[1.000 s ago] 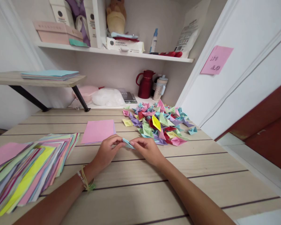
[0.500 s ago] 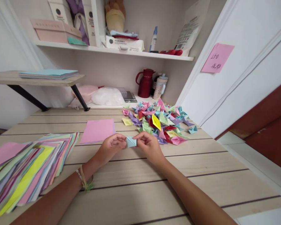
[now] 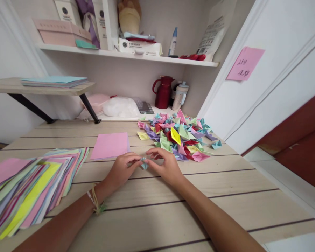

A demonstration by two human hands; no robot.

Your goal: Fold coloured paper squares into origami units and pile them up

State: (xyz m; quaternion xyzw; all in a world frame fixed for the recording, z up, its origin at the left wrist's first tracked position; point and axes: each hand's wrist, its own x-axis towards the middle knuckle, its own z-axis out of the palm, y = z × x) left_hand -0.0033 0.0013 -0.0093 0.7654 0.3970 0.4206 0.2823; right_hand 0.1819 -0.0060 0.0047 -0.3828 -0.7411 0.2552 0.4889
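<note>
Blue paper (image 3: pixel 144 164): lying between our thumbs.
Left hand (image 3: pixel 124 168): we're pinching its edge.
Right hand (image 3: pixel 168 168): thumb touching, index standing apart.

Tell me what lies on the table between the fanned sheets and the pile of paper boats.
In the head view, a pink sheet lies between the fanned sheets and the paper boats; the left hand sits just in front of it.

Bare forearms (image 3: pixel 207 206), left-wrist pale band (image 3: pixel 89 195), yellowish cord (image 3: pixel 95 196), green tuft (image 3: pixel 102 207)
</note>
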